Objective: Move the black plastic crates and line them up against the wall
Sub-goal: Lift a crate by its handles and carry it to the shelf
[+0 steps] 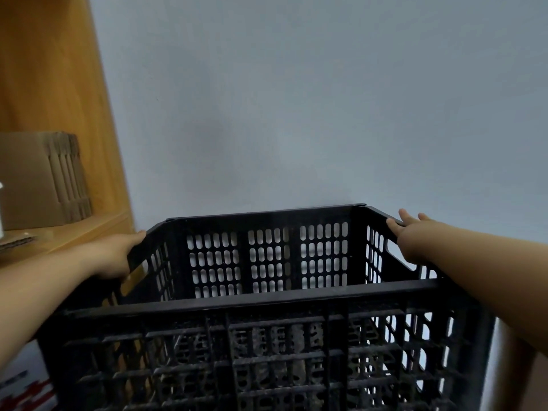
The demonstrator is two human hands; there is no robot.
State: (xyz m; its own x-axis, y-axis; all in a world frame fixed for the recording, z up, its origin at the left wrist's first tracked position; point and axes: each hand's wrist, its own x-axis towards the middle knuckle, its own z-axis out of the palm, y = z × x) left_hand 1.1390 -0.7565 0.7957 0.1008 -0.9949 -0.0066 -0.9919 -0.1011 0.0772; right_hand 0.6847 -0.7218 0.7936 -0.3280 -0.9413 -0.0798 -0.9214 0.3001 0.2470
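A black plastic crate with slotted walls fills the lower half of the head view, its open top facing me and its far side close to the grey wall. My left hand grips the crate's left rim, fingers wrapped over the edge. My right hand lies against the right rim near the handle cut-out, with its fingers spread over the edge. The crate's bottom is out of view.
A wooden shelf unit stands at the left, right next to the crate. On its shelf sits a stack of flattened cardboard. A red and white patch shows at the lower left corner.
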